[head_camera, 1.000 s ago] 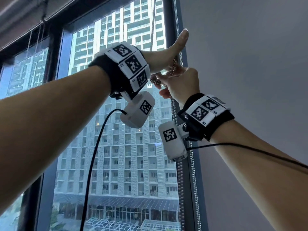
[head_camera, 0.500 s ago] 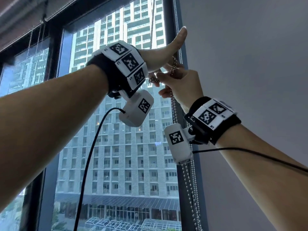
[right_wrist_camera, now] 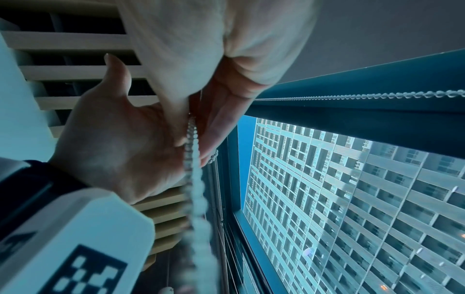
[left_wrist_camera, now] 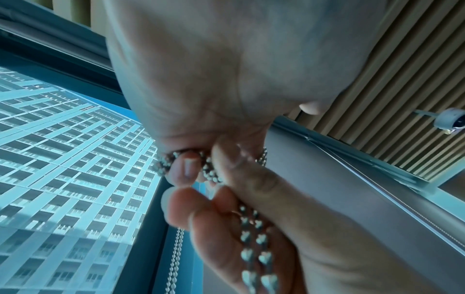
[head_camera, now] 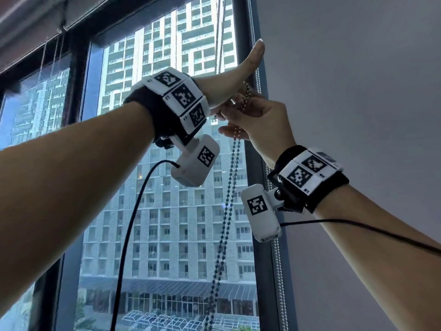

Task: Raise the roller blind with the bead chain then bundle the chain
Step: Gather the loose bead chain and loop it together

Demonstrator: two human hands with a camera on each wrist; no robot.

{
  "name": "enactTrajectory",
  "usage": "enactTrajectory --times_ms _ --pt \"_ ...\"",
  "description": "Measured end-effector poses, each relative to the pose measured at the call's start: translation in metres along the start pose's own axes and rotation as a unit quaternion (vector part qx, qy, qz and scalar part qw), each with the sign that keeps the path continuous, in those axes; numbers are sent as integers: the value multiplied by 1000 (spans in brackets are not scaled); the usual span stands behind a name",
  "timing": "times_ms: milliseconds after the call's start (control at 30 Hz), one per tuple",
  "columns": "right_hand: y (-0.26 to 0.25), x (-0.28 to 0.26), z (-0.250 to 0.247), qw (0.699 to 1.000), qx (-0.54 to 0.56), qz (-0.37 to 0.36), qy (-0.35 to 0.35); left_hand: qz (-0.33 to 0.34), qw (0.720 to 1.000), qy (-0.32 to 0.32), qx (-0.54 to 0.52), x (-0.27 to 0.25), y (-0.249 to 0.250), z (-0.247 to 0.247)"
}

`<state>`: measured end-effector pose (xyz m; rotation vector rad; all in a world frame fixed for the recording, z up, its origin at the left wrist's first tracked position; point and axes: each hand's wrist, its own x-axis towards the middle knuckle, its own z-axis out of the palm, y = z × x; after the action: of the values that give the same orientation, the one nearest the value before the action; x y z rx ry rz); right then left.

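Note:
High against the window frame, my left hand (head_camera: pixel 226 89) has its thumb pointing straight up. Coils of the metal bead chain (head_camera: pixel 245 96) are wound round its curled fingers (left_wrist_camera: pixel 186 169). Just below it, my right hand (head_camera: pixel 253 118) pinches the doubled chain (left_wrist_camera: pixel 254 238) between thumb and fingers. From that hand the two loose strands (head_camera: pixel 226 211) hang down in front of the glass. In the right wrist view the chain (right_wrist_camera: pixel 192 139) runs between both hands. The raised blind's roll (head_camera: pixel 28 10) shows dimly at the top left.
A second bead chain (head_camera: pixel 276 259) hangs along the dark window frame (head_camera: pixel 253 163). A plain grey surface (head_camera: pixel 358 91) fills the right side. Black cables (head_camera: pixel 133 211) trail from both wrist cameras. A slatted ceiling (left_wrist_camera: pixel 377 79) with a small camera lies overhead.
My right hand and wrist have dropped slightly and shifted right. The hanging strands have swung left, away from the frame. My left hand has barely moved.

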<state>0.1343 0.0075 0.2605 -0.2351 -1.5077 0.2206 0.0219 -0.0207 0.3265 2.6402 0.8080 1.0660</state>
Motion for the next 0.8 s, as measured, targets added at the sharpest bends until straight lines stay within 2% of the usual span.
enactTrajectory --times_ms 100,167,233,300,333,433,533,633,700,800 --pt "-2 -1 2 998 -58 -16 31 1 1000 -1 12 1 -1 -1" --pt "-5 -2 4 990 -136 -22 44 11 1000 14 22 2 2 0" --pt "-7 -1 4 969 -242 -5 47 20 998 44 32 2 4 3" --pt "-10 0 2 938 -344 13 42 37 998 41 34 0 5 6" --pt "-12 1 1 932 -361 20 37 45 998 37 32 -3 5 7" --pt "-20 -3 1 943 -332 6 17 46 998 36 -8 -6 4 6" --pt "-22 -9 1 931 -350 -105 25 54 995 42 -70 -3 4 2" --pt "-22 -6 1 908 -362 -207 38 21 998 1 -65 -2 6 -1" --pt "-19 -1 0 903 -360 -229 55 14 997 -8 -75 -1 5 -2" --pt "-15 5 1 910 -337 -224 92 10 998 7 -67 -1 6 -5"
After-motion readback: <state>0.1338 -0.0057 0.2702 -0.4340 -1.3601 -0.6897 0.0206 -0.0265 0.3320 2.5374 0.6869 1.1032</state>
